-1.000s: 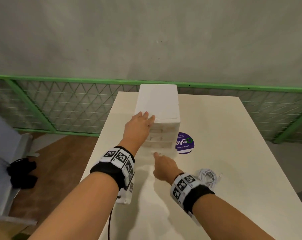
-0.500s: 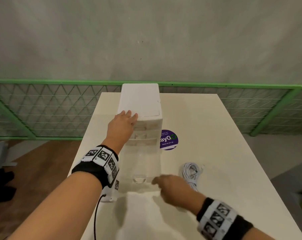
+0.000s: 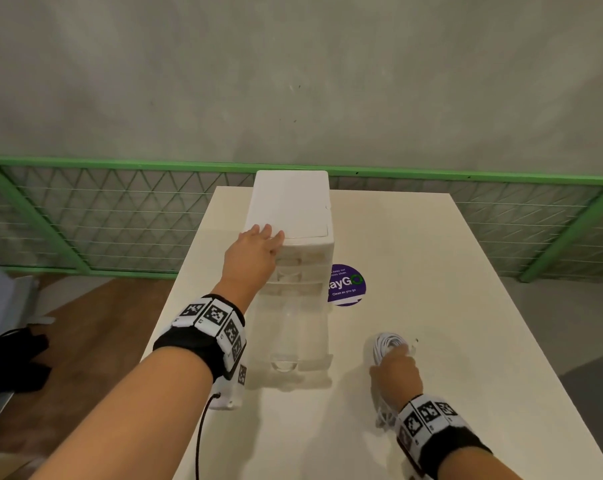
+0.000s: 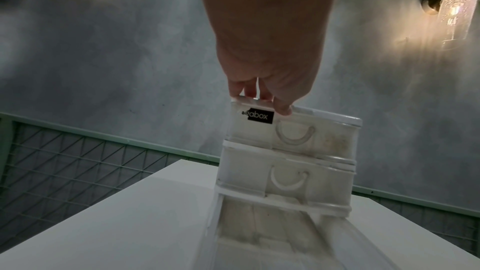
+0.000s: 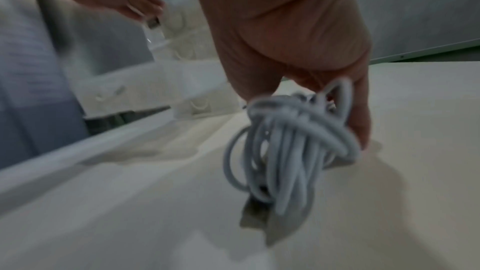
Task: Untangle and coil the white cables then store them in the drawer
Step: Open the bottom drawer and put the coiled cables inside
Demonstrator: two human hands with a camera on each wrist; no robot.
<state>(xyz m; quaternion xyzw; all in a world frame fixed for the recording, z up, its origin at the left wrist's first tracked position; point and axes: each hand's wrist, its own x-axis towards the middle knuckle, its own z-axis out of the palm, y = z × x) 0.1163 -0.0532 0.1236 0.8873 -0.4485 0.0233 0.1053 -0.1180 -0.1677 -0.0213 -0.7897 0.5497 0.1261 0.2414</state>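
Note:
A white drawer unit (image 3: 291, 202) stands at the table's middle, its clear bottom drawer (image 3: 298, 337) pulled out toward me and holding nothing I can see. My left hand (image 3: 255, 251) lies on the unit's top front edge, fingers straight, thumb against the front, as the left wrist view shows at the drawer unit (image 4: 293, 137). To the right of the drawer lies a coil of white cable (image 3: 386, 342). My right hand (image 3: 395, 370) is on it. In the blurred right wrist view, fingers and thumb curl round the cable coil (image 5: 285, 151).
A round purple sticker (image 3: 346, 285) lies on the cream table (image 3: 449, 271) right of the unit. A green mesh railing (image 3: 120, 216) runs behind the table. The table's left edge drops to a wooden floor, with a black object (image 3: 16, 358) beside it.
My right hand pulled the bottom drawer out toward me, let go of it, moved right and took hold of the cable coil. The left hand stayed on the unit's top.

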